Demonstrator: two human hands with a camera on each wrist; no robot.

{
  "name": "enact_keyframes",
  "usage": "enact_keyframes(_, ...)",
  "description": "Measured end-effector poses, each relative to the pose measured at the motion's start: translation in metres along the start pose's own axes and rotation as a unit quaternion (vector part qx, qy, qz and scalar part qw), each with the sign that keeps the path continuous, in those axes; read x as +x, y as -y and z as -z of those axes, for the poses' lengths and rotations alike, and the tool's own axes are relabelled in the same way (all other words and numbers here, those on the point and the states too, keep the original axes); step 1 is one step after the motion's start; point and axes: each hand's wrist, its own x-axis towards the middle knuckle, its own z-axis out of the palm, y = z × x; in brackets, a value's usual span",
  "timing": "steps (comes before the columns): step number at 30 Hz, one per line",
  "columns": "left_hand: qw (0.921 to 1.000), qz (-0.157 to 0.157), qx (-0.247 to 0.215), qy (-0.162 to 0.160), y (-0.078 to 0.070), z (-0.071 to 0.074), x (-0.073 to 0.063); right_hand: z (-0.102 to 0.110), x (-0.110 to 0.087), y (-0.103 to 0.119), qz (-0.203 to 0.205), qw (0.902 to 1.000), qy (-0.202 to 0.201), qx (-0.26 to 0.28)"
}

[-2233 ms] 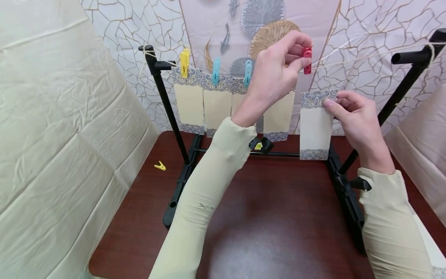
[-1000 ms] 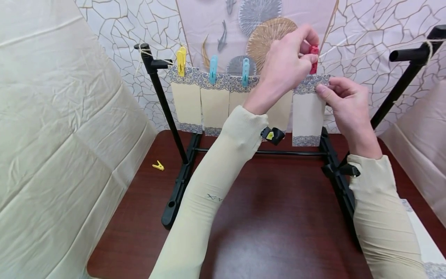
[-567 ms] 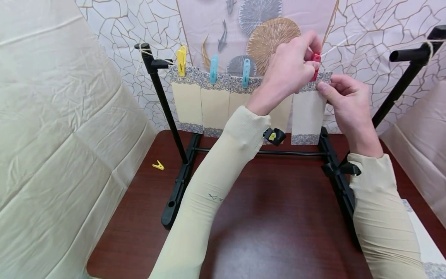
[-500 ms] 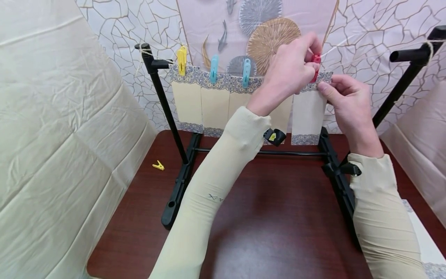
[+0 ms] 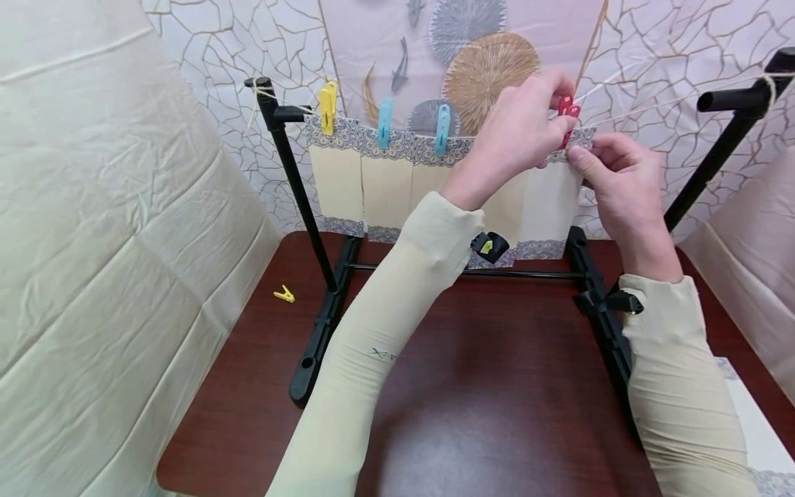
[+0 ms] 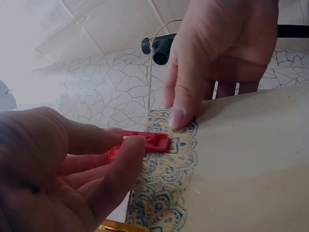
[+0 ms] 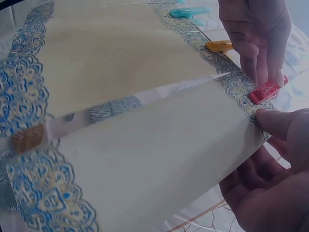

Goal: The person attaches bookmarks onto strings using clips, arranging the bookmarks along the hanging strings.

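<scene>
My left hand (image 5: 512, 134) pinches a red clothespin (image 5: 568, 110) at the top edge of a white card (image 5: 549, 200) with blue patterned borders. In the left wrist view the clothespin's (image 6: 157, 141) tip lies over the patterned band. My right hand (image 5: 624, 186) pinches that card's upper right corner between thumb and fingers, just beside the clothespin. Left of it hang several similar cream cards (image 5: 335, 183), held by a yellow clothespin (image 5: 328, 109) and two blue clothespins (image 5: 384, 123). An orange clothespin (image 7: 219, 46), visible in the right wrist view, is hidden behind my left hand in the head view.
A string (image 5: 658, 105) runs between the posts of a black stand (image 5: 288, 179). One loose yellow clothespin (image 5: 284, 295) lies on the dark red table (image 5: 484, 386) at left. Another white sheet (image 5: 754, 414) lies by my right forearm.
My right hand has raised the white card to the string, beside the hanging cards. My left hand has brought the red clothespin down onto its top edge, and the clothespin has turned slightly.
</scene>
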Motion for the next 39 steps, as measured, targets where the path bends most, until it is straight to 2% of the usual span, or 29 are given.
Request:
enact_keyframes(8,0.9983,-0.043,0.014,-0.038,0.006,0.002,-0.008,0.002,-0.001,0.0,-0.001,0.9995,0.021,0.023)
enact_keyframes(12,0.9969,-0.069,0.005,-0.037,0.01,0.002,-0.018,0.005,-0.003,-0.001,-0.004,0.9995,0.022,0.021)
enact_keyframes(21,0.9894,-0.139,-0.006,-0.041,0.03,-0.002,-0.041,0.018,-0.023,-0.01,-0.037,0.9986,-0.008,-0.037)
enact_keyframes(28,0.9789,-0.181,-0.059,-0.075,0.05,-0.004,-0.056,0.036,-0.038,-0.016,-0.052,0.9955,0.0,-0.08)
enact_keyframes(35,0.9748,-0.181,-0.088,-0.097,0.073,-0.008,-0.065,0.051,-0.053,-0.014,-0.065,0.9903,0.015,-0.122)
enact_keyframes(39,0.9704,-0.194,-0.097,-0.106,0.087,-0.012,-0.071,0.06,-0.06,-0.012,-0.07,0.9877,0.024,-0.138)
